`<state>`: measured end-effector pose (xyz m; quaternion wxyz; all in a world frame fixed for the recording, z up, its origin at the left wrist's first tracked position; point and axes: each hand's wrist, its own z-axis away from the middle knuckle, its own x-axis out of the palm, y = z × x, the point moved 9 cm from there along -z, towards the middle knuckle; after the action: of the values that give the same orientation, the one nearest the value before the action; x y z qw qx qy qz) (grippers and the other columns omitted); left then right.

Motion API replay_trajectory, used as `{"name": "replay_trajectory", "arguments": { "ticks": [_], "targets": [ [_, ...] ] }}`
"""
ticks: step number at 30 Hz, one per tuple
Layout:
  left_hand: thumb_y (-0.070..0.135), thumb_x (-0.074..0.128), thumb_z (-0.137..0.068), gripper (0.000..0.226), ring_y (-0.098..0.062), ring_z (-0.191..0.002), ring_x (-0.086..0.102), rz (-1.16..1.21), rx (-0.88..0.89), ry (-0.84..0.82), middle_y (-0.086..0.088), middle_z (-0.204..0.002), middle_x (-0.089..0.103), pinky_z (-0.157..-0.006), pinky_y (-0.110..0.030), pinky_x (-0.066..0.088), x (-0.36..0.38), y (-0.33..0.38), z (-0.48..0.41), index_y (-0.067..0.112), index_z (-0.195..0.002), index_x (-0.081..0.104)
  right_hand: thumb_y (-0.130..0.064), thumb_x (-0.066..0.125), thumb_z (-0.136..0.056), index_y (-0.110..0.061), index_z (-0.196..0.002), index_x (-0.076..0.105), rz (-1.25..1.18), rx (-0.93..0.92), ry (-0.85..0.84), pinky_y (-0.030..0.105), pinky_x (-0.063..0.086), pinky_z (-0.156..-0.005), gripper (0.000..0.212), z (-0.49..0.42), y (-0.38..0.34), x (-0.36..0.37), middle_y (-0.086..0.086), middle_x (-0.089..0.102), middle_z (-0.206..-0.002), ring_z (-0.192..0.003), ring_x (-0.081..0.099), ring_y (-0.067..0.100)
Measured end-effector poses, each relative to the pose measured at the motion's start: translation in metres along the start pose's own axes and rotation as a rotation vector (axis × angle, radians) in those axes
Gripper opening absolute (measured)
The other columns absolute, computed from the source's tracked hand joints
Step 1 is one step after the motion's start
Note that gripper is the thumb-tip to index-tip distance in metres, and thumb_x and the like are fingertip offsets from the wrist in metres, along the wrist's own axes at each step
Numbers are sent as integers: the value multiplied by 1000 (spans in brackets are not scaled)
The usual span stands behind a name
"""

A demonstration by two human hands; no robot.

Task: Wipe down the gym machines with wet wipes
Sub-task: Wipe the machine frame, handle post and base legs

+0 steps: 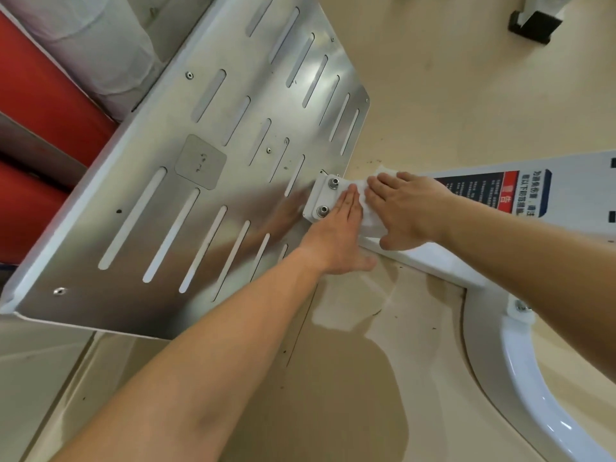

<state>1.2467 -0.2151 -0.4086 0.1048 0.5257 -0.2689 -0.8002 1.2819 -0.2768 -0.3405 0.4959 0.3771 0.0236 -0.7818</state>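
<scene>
Both hands, left [336,238] and right [410,208], press flat with straight fingers on the wipe [368,213] beside the bracket [316,203], whose bolts [333,184] could snag and tear it.

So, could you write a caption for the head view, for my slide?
Left hand and right hand press a wet wipe flat on the white frame beside the slotted metal plate.

Brightly, evenly lit; glares softly off the brushed metal plate [213,195], casts a dark shadow on the floor [336,398], bends lines near edges.
</scene>
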Motion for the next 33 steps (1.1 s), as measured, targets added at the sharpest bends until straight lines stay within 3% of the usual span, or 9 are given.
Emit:
{"name": "replay_trajectory", "arguments": {
  "ticks": [7,14,18,23,27,31,33],
  "targets": [
    [67,60,-79,126,-20,-151,-22,-15,20,-11,-9,-163,-28,-126,-38,5,10,29,34,6,-154,-21,-49,28,-100,-11,-157,-17,19,25,25,45,0,-126,81,76,-5,14,13,-19,-165,-153,-14,28],
    [70,63,-79,126,-16,-151,-21,34,191,9,-3,-164,-25,-126,-34,0,-30,98,4,10,-156,-16,-66,21,-95,-2,-154,-19,-32,284,-53,46,-3,-125,95,140,48,18,21,-20,-163,-153,-14,36],
    [73,66,-73,131,-9,-151,-20,72,111,-6,5,-163,-27,-126,-36,10,-26,69,-6,16,-156,-18,-71,27,-91,-2,-157,-12,-78,237,-48,45,2,-126,103,114,52,6,20,-14,-165,-154,-9,34],
    [71,67,-74,133,-15,-151,-20,24,29,-95,-3,-163,-27,-126,-38,6,-14,34,-11,11,-155,-20,-75,27,-89,-5,-158,-7,-73,199,-31,44,4,-126,104,72,41,4,16,-9,-167,-154,-6,31],
    [71,64,-75,132,-17,-151,-21,11,166,-43,-4,-163,-28,-125,-34,2,-28,85,-9,10,-154,-21,-70,28,-92,-4,-157,-10,-68,302,-19,44,2,-126,101,114,59,13,17,-13,-166,-154,-9,31],
    [68,61,-77,129,-16,-147,-31,-65,335,75,-8,-162,-29,-122,-29,-14,-35,143,15,7,-153,-23,-58,26,-97,-3,-155,-19,-46,416,-29,44,-3,-125,91,180,70,21,19,-21,-163,-153,-15,33],
    [65,58,-77,126,-22,-148,-30,-109,343,145,-13,-162,-28,-124,-36,-10,-26,150,29,3,-153,-22,-56,23,-98,-2,-153,-22,-22,415,-14,46,-4,-125,89,193,57,23,20,-21,-163,-152,-16,35]
  ]
}}
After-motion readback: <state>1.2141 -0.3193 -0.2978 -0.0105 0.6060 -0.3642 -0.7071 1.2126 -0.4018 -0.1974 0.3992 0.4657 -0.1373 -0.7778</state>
